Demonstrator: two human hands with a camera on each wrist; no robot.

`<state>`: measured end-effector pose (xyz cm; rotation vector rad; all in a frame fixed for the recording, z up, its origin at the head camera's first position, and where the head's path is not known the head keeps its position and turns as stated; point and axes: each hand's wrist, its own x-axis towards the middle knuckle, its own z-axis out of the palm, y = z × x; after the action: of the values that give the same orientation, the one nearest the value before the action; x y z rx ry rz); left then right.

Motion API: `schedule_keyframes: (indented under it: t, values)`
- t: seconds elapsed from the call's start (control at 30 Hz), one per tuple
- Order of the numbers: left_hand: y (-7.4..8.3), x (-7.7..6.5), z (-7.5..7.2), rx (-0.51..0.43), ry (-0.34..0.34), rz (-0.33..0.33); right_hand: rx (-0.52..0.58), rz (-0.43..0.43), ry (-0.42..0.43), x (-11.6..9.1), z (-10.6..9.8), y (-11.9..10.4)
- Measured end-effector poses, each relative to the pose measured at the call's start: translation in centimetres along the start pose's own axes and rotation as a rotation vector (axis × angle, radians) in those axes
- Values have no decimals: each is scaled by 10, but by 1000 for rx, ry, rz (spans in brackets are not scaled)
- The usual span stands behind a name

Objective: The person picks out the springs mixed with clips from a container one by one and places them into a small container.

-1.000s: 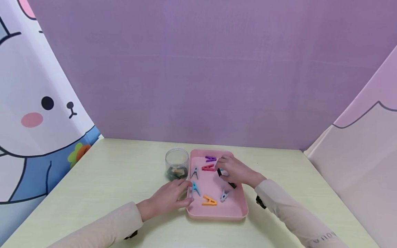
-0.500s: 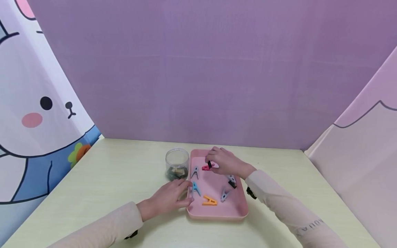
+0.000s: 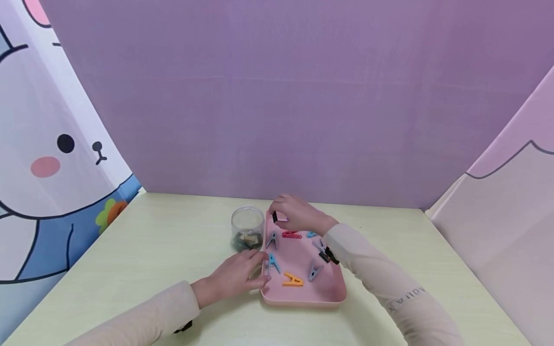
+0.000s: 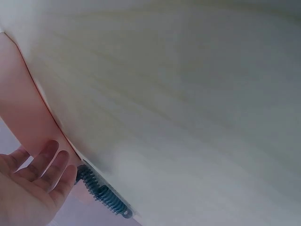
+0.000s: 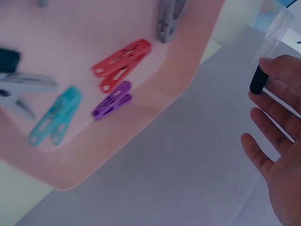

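My right hand [image 3: 298, 214] pinches a small black ribbed cylinder [image 5: 258, 81] between thumb and forefinger, over the far-left corner of a pink tray [image 3: 298, 254]. The other right fingers are spread in the right wrist view. My left hand [image 3: 233, 274] lies by the tray's left rim with loosely extended fingers, holding nothing. Beside the tray stands a clear round jar [image 3: 234, 224] with dark pieces inside; the left wrist view shows dark ribbed cylinders [image 4: 101, 188] beyond the fingertips. Another black cylinder [image 3: 324, 257] lies at the tray's right side.
Clothespins lie scattered in the tray: red [image 3: 292, 234], yellow [image 3: 293, 279], light blue [image 3: 273, 263], grey [image 3: 314, 272], purple [image 5: 112, 100] and teal [image 5: 56, 115]. A purple backdrop [image 3: 277, 105] rises behind the pale table [image 3: 190, 230].
My right hand has carried the black ribbed cylinder leftward and away from me, from the tray's right side to its far-left corner. The left hand has stayed still.
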<state>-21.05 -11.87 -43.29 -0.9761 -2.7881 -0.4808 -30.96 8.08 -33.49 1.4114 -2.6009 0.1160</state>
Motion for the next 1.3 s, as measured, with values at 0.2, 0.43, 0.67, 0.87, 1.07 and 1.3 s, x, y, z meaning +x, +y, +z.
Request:
schedule_keyframes:
  t: [0.2,0.43,0.67,0.87,1.07,1.3]
  values:
    - [0,1,1,4,11,16,12,-19,21,16,-3,-6]
    - [1,1,1,21,13,22,15,-17,38,28,-1,-12]
    - [2,0,-1,13,8,17,42,-16,28,34,4,-15]
    - [2,0,-1,4,0,12,79,14,4,37,9,-15]
    - [2,0,0,-1,1,9,112,32,3,38,12,-15]
    - [2,1,1,0,8,11,147,51,-11,40,13,-17]
